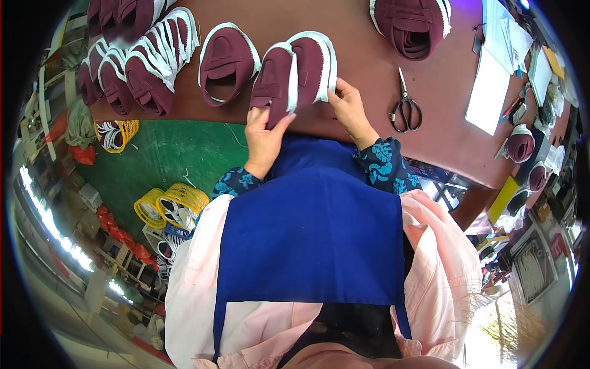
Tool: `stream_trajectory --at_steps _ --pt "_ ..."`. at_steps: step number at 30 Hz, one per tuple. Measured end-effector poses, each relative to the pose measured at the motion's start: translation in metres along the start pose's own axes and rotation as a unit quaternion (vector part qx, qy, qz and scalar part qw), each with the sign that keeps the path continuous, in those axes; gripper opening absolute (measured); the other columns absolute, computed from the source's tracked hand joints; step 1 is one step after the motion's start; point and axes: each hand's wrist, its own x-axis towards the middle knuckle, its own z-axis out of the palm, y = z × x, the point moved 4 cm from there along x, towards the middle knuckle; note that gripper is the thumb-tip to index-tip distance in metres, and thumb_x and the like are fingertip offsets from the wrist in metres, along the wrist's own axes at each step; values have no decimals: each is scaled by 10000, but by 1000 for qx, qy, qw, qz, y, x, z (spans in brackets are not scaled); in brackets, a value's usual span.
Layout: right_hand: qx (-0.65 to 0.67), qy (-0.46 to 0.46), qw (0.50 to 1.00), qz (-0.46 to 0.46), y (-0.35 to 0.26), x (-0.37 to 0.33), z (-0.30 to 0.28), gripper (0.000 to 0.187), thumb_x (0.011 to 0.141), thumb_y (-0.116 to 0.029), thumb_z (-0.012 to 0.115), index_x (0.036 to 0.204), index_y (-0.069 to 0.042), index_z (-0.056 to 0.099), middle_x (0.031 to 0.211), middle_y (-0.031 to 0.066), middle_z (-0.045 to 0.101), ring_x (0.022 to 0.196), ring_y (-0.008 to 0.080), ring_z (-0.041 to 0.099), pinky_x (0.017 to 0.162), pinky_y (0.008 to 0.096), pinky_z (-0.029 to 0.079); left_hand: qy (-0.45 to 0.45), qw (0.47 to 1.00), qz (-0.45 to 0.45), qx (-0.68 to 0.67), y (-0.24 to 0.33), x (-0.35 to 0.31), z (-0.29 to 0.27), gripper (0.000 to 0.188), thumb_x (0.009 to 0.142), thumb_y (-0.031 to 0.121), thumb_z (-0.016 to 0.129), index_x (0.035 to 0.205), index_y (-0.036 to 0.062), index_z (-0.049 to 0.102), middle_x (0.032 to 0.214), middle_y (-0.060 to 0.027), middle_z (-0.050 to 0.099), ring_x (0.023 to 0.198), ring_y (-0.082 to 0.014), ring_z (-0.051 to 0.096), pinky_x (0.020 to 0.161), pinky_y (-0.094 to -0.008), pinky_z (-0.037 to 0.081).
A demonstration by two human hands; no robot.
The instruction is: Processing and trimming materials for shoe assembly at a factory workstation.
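My left hand (263,142) is closed on a maroon loafer upper (273,77) with a white edging, its fingers reaching into the opening. Beside it, overlapping on the right, is a second maroon upper (312,69) whose white rim my right hand (351,112) pinches between thumb and fingers. Both uppers are held over the near edge of the brown table (362,55), toes pointing away from me. Another single upper (227,58) lies just left of the held ones. Part of the second upper is hidden behind the first.
Rows of maroon uppers (150,64) fill the table's left end. Black-handled scissors (405,111) lie right of my hands, below a nested stack of uppers (413,31). White papers (488,101) sit farther right. Yellow baskets (182,200) stand on the green floor (184,144).
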Motion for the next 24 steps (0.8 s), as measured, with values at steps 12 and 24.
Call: stream_trajectory --at_steps 12,24 --pt "170 86 978 84 36 4 -56 282 1016 -235 573 1191 -22 637 1084 30 681 968 120 616 878 291 462 -96 828 -309 -457 -23 1 -41 481 883 1 700 1334 -8 533 1233 -96 643 1090 -169 640 971 -329 514" --pt "216 88 967 98 30 3 -48 320 1010 -233 591 1230 -5 635 1131 31 687 991 104 610 886 284 466 -58 959 -126 -247 8 -18 -34 449 907 101 715 1270 -59 503 1151 -113 628 1043 -161 580 937 -306 455"
